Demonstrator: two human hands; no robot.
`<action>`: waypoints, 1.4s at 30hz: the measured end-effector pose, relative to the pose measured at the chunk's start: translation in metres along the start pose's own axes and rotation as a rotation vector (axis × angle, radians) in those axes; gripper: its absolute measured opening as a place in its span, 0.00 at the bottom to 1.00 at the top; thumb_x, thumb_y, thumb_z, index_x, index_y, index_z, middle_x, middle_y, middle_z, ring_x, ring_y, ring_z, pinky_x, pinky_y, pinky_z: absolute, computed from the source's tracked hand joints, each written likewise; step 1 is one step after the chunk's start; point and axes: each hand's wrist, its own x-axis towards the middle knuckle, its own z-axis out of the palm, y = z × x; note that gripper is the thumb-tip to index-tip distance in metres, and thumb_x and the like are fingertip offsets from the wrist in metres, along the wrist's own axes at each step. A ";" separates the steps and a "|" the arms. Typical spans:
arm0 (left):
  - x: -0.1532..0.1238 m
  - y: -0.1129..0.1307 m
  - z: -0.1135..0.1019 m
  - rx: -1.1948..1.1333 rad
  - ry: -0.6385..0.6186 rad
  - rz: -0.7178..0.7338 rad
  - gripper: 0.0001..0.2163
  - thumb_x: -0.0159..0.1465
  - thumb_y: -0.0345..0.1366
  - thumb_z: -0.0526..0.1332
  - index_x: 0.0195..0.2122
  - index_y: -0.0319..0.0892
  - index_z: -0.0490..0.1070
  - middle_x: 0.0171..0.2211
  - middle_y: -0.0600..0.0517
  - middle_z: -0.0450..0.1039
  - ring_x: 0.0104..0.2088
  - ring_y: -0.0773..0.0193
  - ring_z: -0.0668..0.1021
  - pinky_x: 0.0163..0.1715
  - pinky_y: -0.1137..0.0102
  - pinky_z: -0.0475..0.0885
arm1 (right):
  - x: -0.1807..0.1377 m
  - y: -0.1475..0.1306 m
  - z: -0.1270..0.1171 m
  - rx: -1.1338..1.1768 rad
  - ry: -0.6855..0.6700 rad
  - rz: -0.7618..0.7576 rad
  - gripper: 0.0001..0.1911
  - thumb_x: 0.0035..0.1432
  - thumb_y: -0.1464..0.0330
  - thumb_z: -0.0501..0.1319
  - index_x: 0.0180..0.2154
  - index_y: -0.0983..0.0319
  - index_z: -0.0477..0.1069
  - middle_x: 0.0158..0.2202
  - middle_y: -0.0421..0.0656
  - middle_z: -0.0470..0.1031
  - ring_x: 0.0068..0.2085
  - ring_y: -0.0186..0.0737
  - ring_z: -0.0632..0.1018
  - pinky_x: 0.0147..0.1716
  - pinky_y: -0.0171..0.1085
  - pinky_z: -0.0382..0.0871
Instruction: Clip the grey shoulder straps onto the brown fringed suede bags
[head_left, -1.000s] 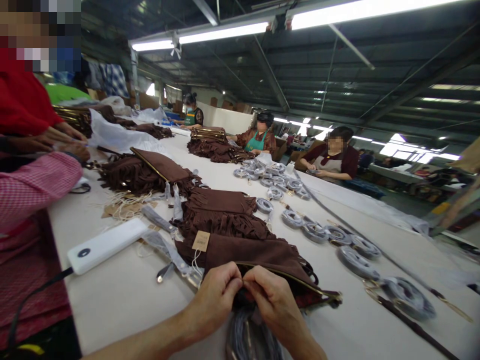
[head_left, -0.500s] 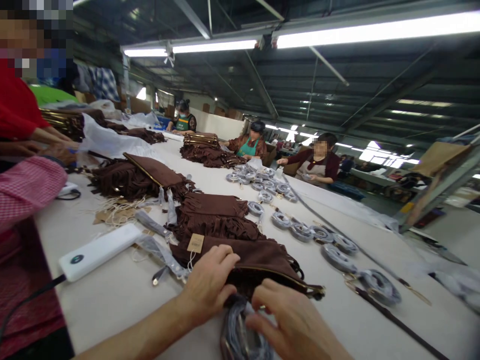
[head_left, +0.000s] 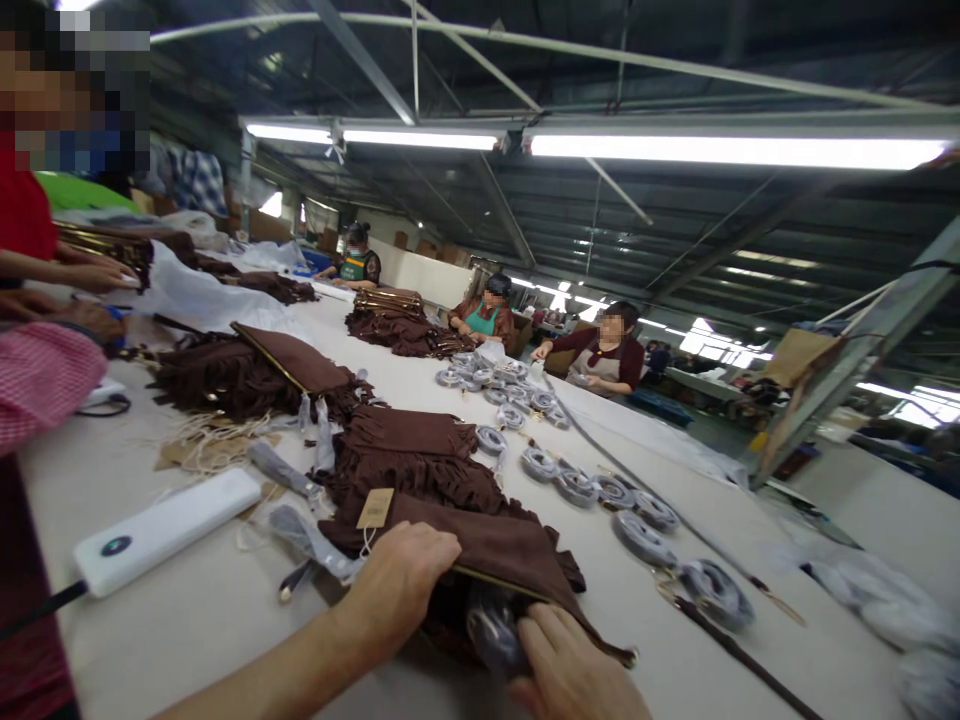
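From my remote seat, my left hand (head_left: 409,575) grips the zipped edge (head_left: 501,581) of the fringed brown bag (head_left: 510,543) on the white table (head_left: 180,620), best lifted clear while my right hand's (head_left: 574,665) fingers clasp the plastic-wrapped strap coil (head_left: 495,632) at its mouth.

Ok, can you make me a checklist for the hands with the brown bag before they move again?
1. Bag open: ok, a dark gap shows under the gold zip of the brown bag.
2. Left hand on the bag: ok, it is by the zip edge.
3. Right hand at the wrapped coil: ok, touching it.
4. Coil fully inside: not ok, part of it shows at the opening.
5. Paper tag away from the opening: ok, it lies on the bag's upper side.
6. Nothing else inside: cannot tell, the inside is hidden.
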 end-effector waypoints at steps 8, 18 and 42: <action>-0.034 -0.015 -0.007 -0.213 -0.139 0.086 0.14 0.64 0.29 0.56 0.51 0.44 0.66 0.51 0.48 0.71 0.50 0.60 0.71 0.52 0.66 0.66 | 0.020 -0.004 0.063 0.010 0.067 0.363 0.21 0.52 0.85 0.51 0.41 0.63 0.74 0.38 0.52 0.77 0.41 0.52 0.77 0.39 0.45 0.75; -0.061 -0.032 -0.008 -0.025 -0.231 -0.030 0.09 0.59 0.27 0.57 0.40 0.42 0.67 0.44 0.47 0.69 0.46 0.56 0.69 0.47 0.61 0.65 | -0.012 0.002 0.060 0.405 -0.026 0.240 0.22 0.58 0.76 0.48 0.53 0.63 0.65 0.53 0.53 0.71 0.53 0.51 0.72 0.51 0.46 0.69; -0.067 -0.065 -0.024 -0.011 -0.239 -0.051 0.15 0.59 0.26 0.57 0.48 0.44 0.66 0.49 0.48 0.68 0.50 0.56 0.69 0.52 0.63 0.63 | -0.040 0.119 0.024 0.701 -0.220 0.644 0.16 0.58 0.56 0.49 0.30 0.57 0.68 0.15 0.33 0.64 0.17 0.36 0.70 0.20 0.34 0.64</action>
